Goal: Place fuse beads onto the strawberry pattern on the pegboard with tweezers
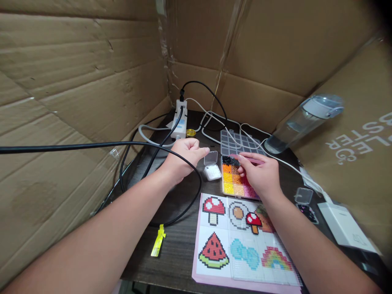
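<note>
My right hand (pixel 261 173) is closed around pink tweezers (pixel 255 160), their tip over the black beads (pixel 230 161) of a divided bead case (pixel 225 193). Orange, yellow and pink beads fill its other sections. My left hand (pixel 190 157) is closed, thumb pointing right at the raised lid of a small clear box (pixel 212 172) of white beads; anything inside the fingers is hidden. Nearer me, a clear pegboard (pixel 245 275) lies over a sheet with mushroom, watermelon, bow and rainbow patterns. A small red-capped bead mushroom (pixel 254 222) lies on it.
Black cables (pixel 92 144) loop across my left forearm, from a white power strip (pixel 180 120). A water bottle (pixel 301 122) leans at the back right. A white charger (pixel 346 228) and a small open box (pixel 307 212) stand at right. Cardboard walls (pixel 196 77) enclose the table.
</note>
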A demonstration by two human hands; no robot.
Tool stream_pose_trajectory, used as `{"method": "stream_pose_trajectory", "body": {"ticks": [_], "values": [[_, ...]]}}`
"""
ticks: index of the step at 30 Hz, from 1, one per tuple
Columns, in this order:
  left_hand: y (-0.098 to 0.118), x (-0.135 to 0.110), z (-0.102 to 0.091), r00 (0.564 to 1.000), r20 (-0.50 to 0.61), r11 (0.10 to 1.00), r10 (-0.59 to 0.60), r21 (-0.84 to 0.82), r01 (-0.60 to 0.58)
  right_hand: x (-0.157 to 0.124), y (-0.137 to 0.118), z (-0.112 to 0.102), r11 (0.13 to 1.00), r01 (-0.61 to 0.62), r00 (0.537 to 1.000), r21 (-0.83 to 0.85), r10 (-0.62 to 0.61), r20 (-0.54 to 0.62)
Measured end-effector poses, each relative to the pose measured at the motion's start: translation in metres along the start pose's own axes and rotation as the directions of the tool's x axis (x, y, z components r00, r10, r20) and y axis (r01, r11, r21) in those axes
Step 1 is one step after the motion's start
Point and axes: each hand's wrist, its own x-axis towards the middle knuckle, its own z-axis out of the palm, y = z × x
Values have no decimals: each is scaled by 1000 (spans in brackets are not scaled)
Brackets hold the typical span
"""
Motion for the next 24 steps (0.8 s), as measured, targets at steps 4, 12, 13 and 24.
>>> {"method": "stream_pose_trajectory", "body": {"ticks": [4,12,13,24], "values": [[0,0,0,1000,3,1000,-7,-12,7,-3,-4,0,1000,31,999,1,-31,10],[2,-1,2,1000,1,999,-27,-23,27,-22,-13,11,988,149,944,-39,-131,302],[2,-1,2,1000,2,999,-24,-21,24,-23,-12,13,985,168,928,-49,-141,344],[0,0,1,1000,13,1000,-1,-12,1,-20,-4,19,986,154,885,-66,-107,453]]}}
